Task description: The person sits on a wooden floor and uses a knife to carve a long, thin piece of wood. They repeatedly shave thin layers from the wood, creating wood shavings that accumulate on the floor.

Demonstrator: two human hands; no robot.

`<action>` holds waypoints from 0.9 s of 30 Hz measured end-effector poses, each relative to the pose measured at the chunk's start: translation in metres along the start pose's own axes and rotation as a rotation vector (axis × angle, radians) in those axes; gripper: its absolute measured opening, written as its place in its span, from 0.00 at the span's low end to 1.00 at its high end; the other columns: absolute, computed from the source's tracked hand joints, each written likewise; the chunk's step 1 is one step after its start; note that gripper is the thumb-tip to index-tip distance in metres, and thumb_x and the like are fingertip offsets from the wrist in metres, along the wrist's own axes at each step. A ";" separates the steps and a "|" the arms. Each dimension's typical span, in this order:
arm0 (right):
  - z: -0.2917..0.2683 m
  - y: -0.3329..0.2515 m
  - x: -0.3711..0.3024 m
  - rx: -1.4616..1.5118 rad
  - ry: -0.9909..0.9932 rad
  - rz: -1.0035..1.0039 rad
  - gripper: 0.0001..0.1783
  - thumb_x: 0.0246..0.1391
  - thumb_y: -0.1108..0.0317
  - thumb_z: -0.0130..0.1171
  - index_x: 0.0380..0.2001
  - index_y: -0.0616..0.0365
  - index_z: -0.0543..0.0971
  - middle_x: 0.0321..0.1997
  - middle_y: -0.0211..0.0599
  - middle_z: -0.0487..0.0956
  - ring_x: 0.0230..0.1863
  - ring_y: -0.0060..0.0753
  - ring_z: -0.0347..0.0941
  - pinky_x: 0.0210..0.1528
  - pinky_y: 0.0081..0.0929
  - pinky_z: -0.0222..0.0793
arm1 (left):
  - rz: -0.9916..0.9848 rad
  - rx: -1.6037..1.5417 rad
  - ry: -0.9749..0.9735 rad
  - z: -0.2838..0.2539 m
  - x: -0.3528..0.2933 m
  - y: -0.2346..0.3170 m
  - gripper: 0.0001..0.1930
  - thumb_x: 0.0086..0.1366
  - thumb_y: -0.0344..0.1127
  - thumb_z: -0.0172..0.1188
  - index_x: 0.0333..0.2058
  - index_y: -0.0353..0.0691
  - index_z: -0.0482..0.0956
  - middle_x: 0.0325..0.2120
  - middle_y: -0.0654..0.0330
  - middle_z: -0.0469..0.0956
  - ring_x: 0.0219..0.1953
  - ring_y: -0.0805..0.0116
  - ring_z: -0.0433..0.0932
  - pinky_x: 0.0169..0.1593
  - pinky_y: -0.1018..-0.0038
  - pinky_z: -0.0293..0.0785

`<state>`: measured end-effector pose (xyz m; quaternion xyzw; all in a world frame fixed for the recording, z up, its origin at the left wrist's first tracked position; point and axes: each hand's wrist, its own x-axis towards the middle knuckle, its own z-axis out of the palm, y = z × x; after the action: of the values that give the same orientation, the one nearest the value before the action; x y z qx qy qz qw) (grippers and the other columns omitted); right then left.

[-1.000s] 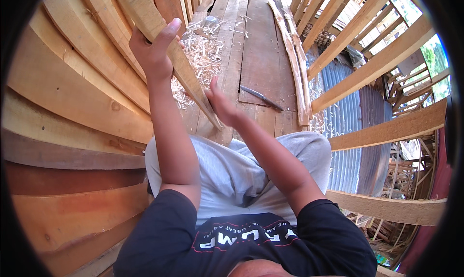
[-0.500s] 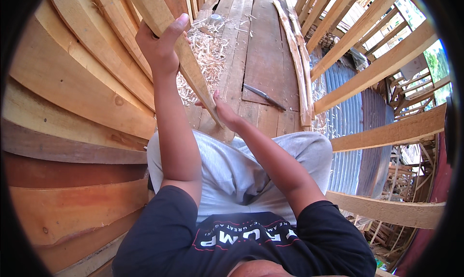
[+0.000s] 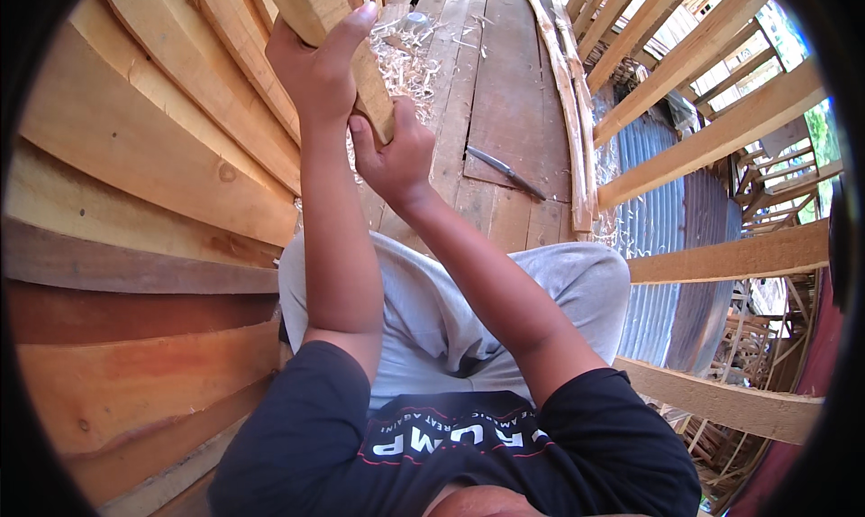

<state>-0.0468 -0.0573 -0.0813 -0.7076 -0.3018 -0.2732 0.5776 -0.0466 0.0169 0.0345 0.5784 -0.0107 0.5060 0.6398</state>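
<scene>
Both hands grip one pale wooden plank [image 3: 306, 8], lifted in front of me and slanting up toward the top left. My left hand [image 3: 317, 71] is wrapped round it partway along, thumb lying on the near face. Lower down, my right hand [image 3: 395, 152] clasps the near end between thumb and fingers. The plank's upper end runs out of the picture. Under it, curly wood shavings [image 3: 419, 62] cover part of the board floor. A knife [image 3: 506, 172] with a long blade and dark handle lies on the floorboards to the right of my right hand.
Stacked boards [image 3: 162, 156] lean along my left. Two rough pale strips [image 3: 569, 111] lie on the floor at the right, beside a slatted wooden railing [image 3: 712, 129]. Corrugated metal sheets [image 3: 649, 210] show beyond the slats. A small clear object [image 3: 415, 21] sits among the shavings.
The plank has been raised, and its near end has moved up and away from my lap. My right hand has gone up with it and now closes round that end.
</scene>
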 end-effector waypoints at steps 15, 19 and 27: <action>-0.022 0.114 -0.132 -0.043 -0.243 0.128 0.26 0.52 0.61 0.69 0.45 0.60 0.67 0.26 0.51 0.78 0.26 0.57 0.78 0.25 0.44 0.72 | -0.017 -0.007 -0.013 -0.002 -0.001 -0.001 0.14 0.51 0.32 0.70 0.32 0.31 0.76 0.17 0.60 0.75 0.17 0.71 0.74 0.24 0.76 0.72; -0.029 0.124 -0.129 0.037 -0.340 0.172 0.24 0.52 0.60 0.68 0.45 0.59 0.68 0.28 0.55 0.80 0.29 0.59 0.79 0.28 0.44 0.74 | -0.004 -0.006 -0.019 0.001 0.001 -0.004 0.19 0.54 0.27 0.65 0.45 0.29 0.78 0.36 0.51 0.82 0.38 0.62 0.82 0.42 0.68 0.76; -0.066 0.123 -0.121 -0.034 -0.797 0.507 0.27 0.58 0.59 0.63 0.54 0.62 0.67 0.36 0.56 0.80 0.39 0.55 0.79 0.41 0.42 0.72 | -0.037 0.157 0.025 0.003 -0.002 0.002 0.19 0.53 0.33 0.70 0.40 0.31 0.74 0.30 0.56 0.78 0.29 0.70 0.79 0.33 0.75 0.75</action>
<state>-0.0390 -0.1543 -0.2378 -0.8181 -0.3129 0.1645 0.4535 -0.0473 0.0126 0.0357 0.6206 0.0478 0.5006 0.6016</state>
